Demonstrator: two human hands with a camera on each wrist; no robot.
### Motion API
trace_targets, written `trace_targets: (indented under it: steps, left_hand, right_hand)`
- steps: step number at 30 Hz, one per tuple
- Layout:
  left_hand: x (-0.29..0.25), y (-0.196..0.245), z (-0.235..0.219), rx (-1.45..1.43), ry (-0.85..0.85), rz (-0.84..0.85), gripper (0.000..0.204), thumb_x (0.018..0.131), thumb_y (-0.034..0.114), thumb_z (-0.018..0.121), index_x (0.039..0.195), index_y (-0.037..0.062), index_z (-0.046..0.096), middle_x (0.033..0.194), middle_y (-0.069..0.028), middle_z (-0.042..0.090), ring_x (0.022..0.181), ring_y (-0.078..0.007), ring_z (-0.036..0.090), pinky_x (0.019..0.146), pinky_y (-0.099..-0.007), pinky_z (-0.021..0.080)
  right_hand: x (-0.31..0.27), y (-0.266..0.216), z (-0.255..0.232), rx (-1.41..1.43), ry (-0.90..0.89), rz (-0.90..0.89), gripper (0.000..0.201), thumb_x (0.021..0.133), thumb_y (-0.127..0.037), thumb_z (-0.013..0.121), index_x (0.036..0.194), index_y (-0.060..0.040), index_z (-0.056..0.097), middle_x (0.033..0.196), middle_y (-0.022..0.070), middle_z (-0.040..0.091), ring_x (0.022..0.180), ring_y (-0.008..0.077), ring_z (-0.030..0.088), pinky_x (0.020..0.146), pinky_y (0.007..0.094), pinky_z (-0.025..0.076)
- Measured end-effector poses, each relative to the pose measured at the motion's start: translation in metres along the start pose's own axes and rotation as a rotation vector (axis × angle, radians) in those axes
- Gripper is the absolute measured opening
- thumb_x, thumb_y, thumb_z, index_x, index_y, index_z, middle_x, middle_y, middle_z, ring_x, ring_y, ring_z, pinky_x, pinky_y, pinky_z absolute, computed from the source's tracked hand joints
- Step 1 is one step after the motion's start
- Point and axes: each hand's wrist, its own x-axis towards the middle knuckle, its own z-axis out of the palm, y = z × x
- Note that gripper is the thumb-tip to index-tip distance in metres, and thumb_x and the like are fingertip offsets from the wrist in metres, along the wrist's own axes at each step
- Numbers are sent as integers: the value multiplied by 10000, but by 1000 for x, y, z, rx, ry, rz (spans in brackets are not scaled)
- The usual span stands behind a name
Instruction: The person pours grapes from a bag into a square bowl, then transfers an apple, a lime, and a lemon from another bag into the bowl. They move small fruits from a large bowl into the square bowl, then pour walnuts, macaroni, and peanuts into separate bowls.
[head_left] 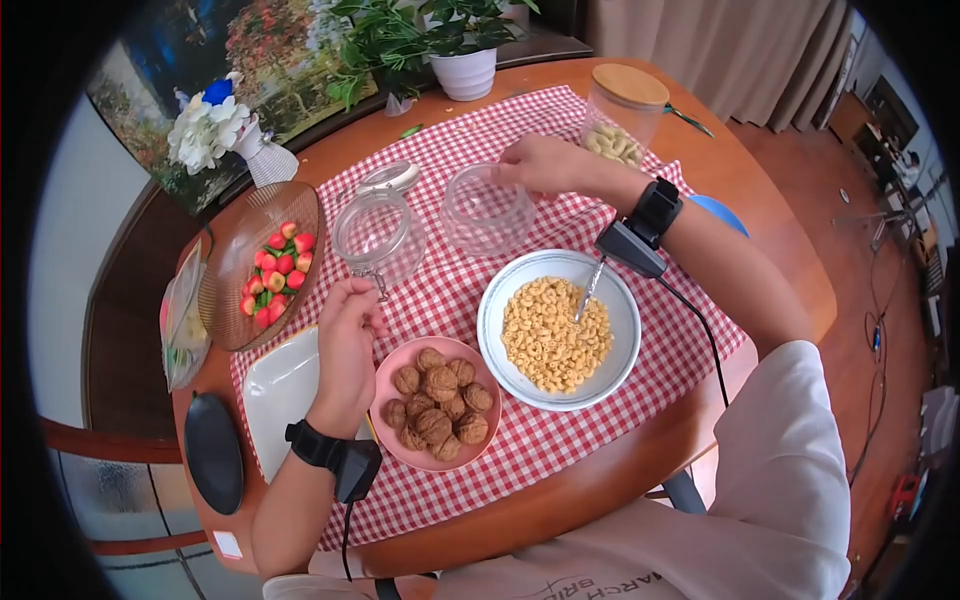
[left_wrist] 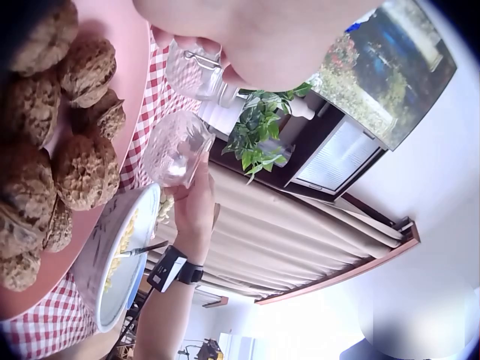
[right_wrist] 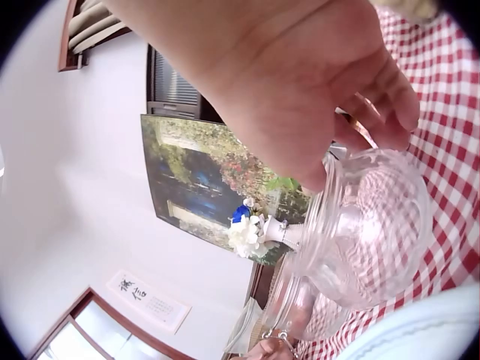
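A clear glass jar with a wire clasp stands on the checked cloth, its round lid tipped back behind it. My left hand is right at the clasp with bent fingers; I cannot tell whether they pinch the wire. To its right is a second clear glass jar. My right hand grips the rim of this jar at its far right side. In the right wrist view the thumb lies by the rim and bent fingers reach behind, near a metal piece.
Nearest me are a pink plate of walnuts and a white bowl of cereal rings with a spoon. A wooden-lidded jar, a fruit basket, a white tray and a dark oval dish surround them.
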Motion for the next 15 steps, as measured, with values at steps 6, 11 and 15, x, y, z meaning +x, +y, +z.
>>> trace_targets:
  steps: [6, 11, 15]
  left_hand:
    - [-6, 8, -2, -80, -99, -55, 70, 992, 48, 541, 1058, 36, 561, 862, -4, 501, 752, -100, 475, 699, -262, 402]
    - [-18, 27, 7, -69, -118, -4, 61, 999, 53, 531, 1054, 31, 546, 830, -8, 464, 746, -103, 447, 684, -261, 392]
    - [-18, 35, 15, 56, -251, 34, 93, 1007, 71, 546, 1090, 30, 552, 836, -10, 491, 759, -101, 465, 689, -258, 404]
  right_hand:
    - [-1, 38, -57, -699, 894, -418, 611, 1005, -612, 561, 1187, -64, 759, 1189, 193, 739, 1155, 339, 686, 936, 480, 552]
    - [7, 78, -81, -571, 674, 115, 643, 948, -662, 598, 1347, -164, 680, 1243, 183, 696, 1225, 377, 634, 989, 557, 522]
    - [5, 76, -81, -650, 668, 195, 603, 944, -630, 614, 1349, -189, 684, 1291, 166, 682, 1190, 378, 656, 995, 545, 528]
